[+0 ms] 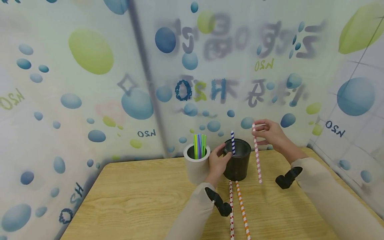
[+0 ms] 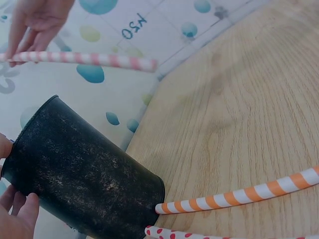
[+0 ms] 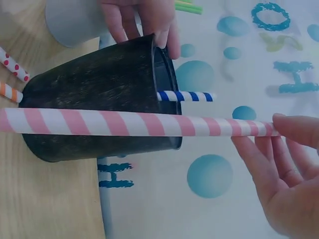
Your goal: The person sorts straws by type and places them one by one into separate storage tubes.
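Note:
My left hand point(image 1: 218, 162) grips the black cup point(image 1: 237, 169) at its rim, fingers over the far side and thumb on the near side. A blue-and-white striped paper straw point(image 1: 232, 141) leans inside the cup, its top above the rim. To the right of the cup, my right hand point(image 1: 271, 135) pinches a pink-and-white striped paper straw point(image 1: 257, 156) near its upper end. That straw hangs nearly upright, and its lower end is off the table. In the right wrist view, the pink straw point(image 3: 129, 123) crosses in front of the cup.
An orange-striped straw point(image 1: 242, 210) and a red-dotted straw point(image 1: 231, 223) lie on the wooden table point(image 1: 141, 196), pointing toward the black cup's base. Left of that cup stands a white cup point(image 1: 196, 170) holding several green, yellow and blue straws point(image 1: 200, 146). A printed curtain point(image 1: 168, 133) hangs behind the table.

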Motion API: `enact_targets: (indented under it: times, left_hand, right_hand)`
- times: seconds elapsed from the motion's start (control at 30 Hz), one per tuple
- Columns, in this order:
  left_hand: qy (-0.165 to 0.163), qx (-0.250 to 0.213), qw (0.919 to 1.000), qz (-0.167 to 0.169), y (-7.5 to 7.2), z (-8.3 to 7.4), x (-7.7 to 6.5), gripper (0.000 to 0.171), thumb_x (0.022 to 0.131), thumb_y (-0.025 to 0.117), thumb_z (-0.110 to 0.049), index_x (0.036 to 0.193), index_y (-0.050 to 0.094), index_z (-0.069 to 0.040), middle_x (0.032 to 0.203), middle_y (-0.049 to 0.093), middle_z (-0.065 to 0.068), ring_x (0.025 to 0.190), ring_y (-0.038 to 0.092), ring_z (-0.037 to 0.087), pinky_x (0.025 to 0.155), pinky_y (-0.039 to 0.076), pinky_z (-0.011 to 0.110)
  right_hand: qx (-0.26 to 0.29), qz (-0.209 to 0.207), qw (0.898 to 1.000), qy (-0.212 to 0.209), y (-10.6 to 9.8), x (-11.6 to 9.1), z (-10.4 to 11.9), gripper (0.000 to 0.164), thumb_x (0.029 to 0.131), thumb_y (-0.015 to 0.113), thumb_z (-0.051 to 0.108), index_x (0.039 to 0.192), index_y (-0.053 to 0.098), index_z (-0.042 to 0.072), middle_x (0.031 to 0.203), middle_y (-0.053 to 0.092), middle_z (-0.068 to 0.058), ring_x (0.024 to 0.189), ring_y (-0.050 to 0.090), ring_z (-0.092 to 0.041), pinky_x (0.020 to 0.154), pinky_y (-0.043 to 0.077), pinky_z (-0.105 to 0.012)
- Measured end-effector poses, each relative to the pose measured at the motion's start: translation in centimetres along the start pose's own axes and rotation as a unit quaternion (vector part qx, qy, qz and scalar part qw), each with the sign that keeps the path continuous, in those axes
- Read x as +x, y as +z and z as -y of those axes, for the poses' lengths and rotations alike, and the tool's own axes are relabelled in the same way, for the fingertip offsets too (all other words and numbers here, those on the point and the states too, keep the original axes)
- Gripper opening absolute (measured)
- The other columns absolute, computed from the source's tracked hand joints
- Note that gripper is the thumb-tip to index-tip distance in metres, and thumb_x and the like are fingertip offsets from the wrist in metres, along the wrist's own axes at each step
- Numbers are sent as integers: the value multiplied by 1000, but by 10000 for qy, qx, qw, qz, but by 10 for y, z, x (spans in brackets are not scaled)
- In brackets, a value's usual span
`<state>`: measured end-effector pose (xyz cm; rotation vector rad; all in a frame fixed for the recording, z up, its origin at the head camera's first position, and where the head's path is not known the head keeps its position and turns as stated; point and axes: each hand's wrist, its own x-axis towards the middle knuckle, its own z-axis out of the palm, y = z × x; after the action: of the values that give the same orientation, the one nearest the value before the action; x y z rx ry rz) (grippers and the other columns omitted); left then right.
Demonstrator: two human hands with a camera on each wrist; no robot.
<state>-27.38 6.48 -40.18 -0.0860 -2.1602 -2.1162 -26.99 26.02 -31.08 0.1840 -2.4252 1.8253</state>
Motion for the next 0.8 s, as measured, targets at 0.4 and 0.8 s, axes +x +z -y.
enact_targets:
  times: [0.4, 0.8]
  left_hand:
    - [-53, -31, 10000, -18, 1, -1, -1, 39, 82, 66, -7, 121, 59, -9, 123, 56, 7, 113, 51, 25, 93, 43, 37]
    - [-25, -55, 10000, -57, 2, 2, 1, 38, 82, 67, -8, 120, 60, -10, 122, 56, 6, 111, 52, 25, 91, 46, 35]
  right_hand:
    - [-235, -463, 9983, -278, 11, 20, 28, 46, 87, 62, 10, 128, 43, 1, 104, 51, -15, 77, 58, -11, 66, 55, -37]
    - [-80, -581, 9967, -565, 14, 35, 54, 45, 86, 63, 8, 126, 45, -1, 98, 51, -11, 77, 58, -10, 63, 55, -34]
